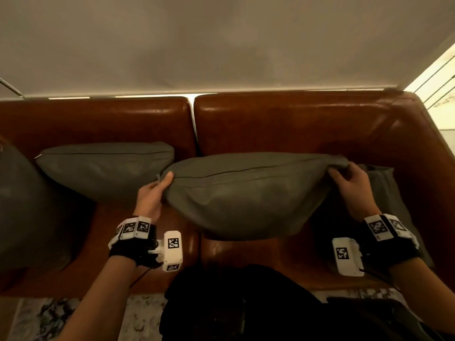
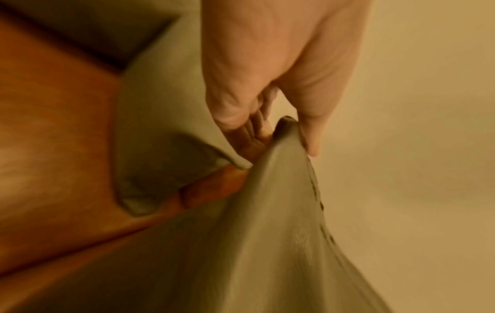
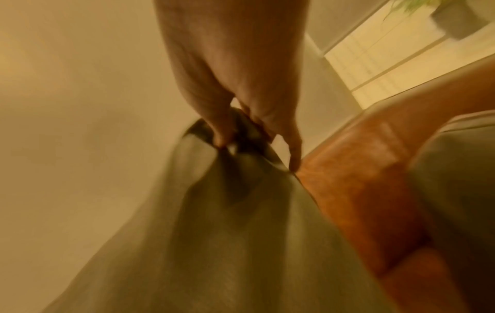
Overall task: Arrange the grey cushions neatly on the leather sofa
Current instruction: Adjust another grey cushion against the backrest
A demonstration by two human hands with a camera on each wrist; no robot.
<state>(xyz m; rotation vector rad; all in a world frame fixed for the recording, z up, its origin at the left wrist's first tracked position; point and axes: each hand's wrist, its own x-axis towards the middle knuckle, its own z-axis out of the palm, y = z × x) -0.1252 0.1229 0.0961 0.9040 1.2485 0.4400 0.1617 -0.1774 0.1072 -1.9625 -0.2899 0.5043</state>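
Observation:
I hold a grey cushion point(image 1: 246, 193) lifted above the seat of the brown leather sofa point(image 1: 283, 124). My left hand point(image 1: 154, 190) pinches its upper left corner, and my right hand point(image 1: 349, 183) grips its upper right corner. In the left wrist view my left hand point(image 2: 281, 135) has thumb and fingers closed on the cushion point(image 2: 267, 243) corner. In the right wrist view my right hand point(image 3: 257, 135) bunches the cushion point(image 3: 227, 233) fabric. A second grey cushion point(image 1: 105, 166) leans against the left backrest. A third point(image 1: 384, 193) sits partly hidden behind my right hand.
A dark grey cushion point(image 1: 27, 205) lies at the far left of the seat. A pale blind point(image 1: 221, 40) hangs behind the sofa. A bright window point(image 1: 438, 77) is at the right. A patterned rug point(image 1: 61, 318) lies below the sofa's front edge.

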